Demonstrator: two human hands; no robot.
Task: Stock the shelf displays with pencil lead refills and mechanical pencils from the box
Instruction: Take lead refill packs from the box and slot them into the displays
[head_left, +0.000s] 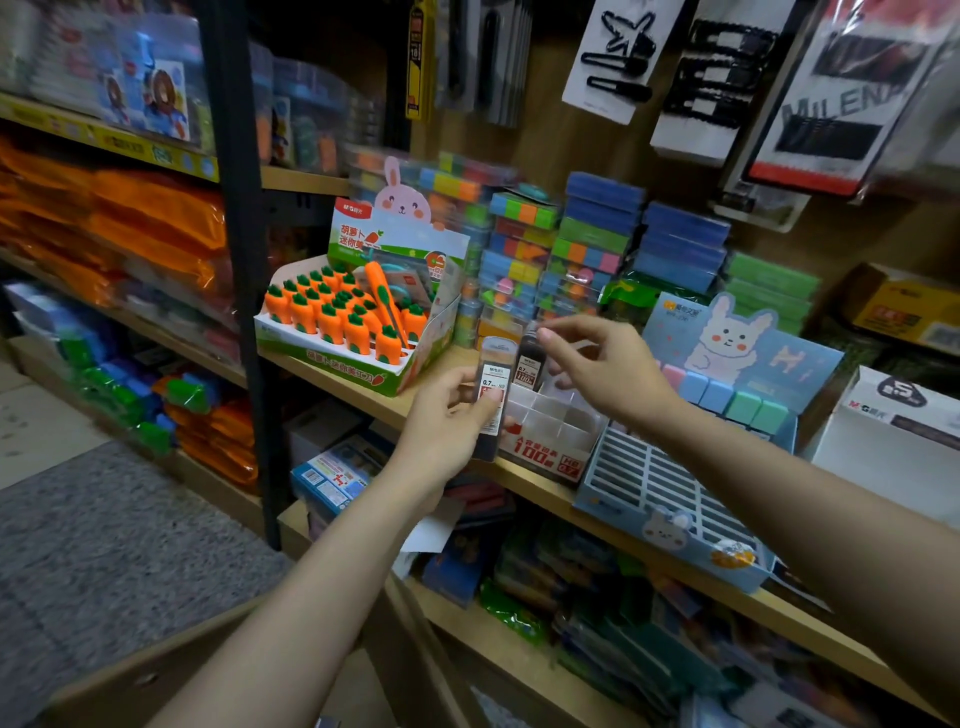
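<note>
My left hand grips a small stack of dark pencil lead refill cases with white 0.7 labels, held upright in front of the shelf edge. My right hand pinches the top of another lead refill case and holds it upright over the back left of a white display tray with small divided cells and red print on its front. The tray stands on the wooden shelf. A cardboard box flap shows at the bottom left.
A carrot-eraser display box stands left of the tray. A blue rabbit display with a slotted front sits on its right, then a white box. Stacked coloured packs fill the shelf back; hair-clip cards hang above.
</note>
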